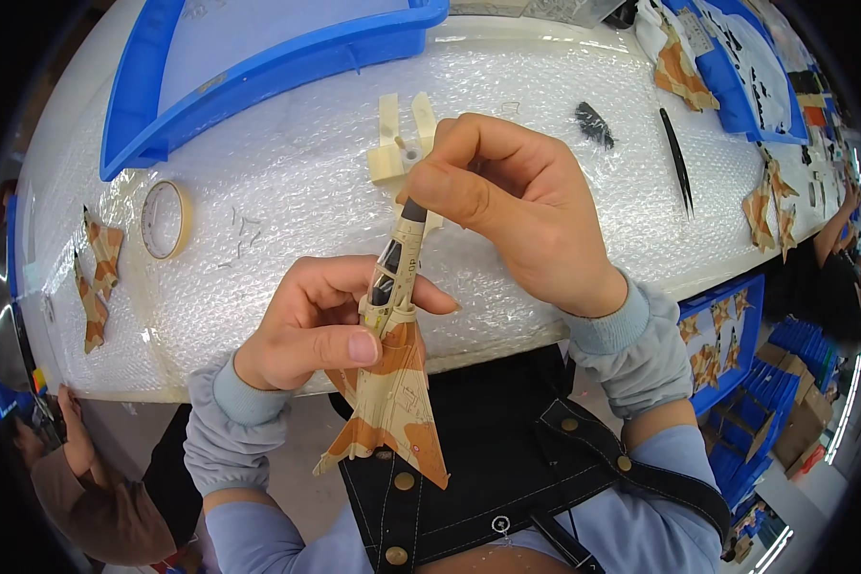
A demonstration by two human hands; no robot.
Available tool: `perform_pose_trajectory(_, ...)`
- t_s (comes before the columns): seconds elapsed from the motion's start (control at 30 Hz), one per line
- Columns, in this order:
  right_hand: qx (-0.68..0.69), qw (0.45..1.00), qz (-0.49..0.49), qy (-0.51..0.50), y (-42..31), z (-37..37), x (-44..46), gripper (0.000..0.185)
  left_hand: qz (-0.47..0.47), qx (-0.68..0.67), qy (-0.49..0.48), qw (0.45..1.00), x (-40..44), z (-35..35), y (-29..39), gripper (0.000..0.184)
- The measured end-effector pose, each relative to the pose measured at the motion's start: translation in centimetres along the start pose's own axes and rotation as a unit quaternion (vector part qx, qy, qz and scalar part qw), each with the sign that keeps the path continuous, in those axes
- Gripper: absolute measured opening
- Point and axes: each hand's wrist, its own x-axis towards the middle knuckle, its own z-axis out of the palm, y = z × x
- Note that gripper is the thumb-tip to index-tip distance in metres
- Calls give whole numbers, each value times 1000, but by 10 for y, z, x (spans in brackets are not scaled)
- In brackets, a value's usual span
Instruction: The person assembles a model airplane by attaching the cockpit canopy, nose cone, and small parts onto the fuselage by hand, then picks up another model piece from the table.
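Observation:
My left hand (320,320) is closed around the body of a model fighter jet (404,383) in tan and brown camouflage. The jet's dark nose points up and away from me, with its cockpit and dark canopy panes facing up. Right at the nose tip, my right hand (517,210) is closed in a pinch of thumb and forefinger. Whatever small thing lies between those fingertips is hidden. Just behind the right hand stands a cream plastic fixture (387,165) with upright prongs, partly covered by the hand.
Bubble wrap (287,124) covers the table. On it lie a tape roll (165,220), several thin pins (246,230), black tweezers (677,163), a small black piece (594,125) and camouflaged jets (100,253). A blue tray (287,72) stands at the back left. Other people sit at both sides.

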Motion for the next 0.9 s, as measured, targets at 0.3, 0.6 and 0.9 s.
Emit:
perform_pose_trajectory(0.3,-106,991,-84,8,1,-3,0,16,19,78,45,996,0,2,-2,52)
perform_pose_trajectory(0.6,-399,877,-205,171,-30,-56,-7,10,39,148,82,985,4,2,-8,54)
perform_pose_trajectory(0.9,-526,824,-60,204,-47,-117,-33,9,58,139,80,985,4,3,-11,48)
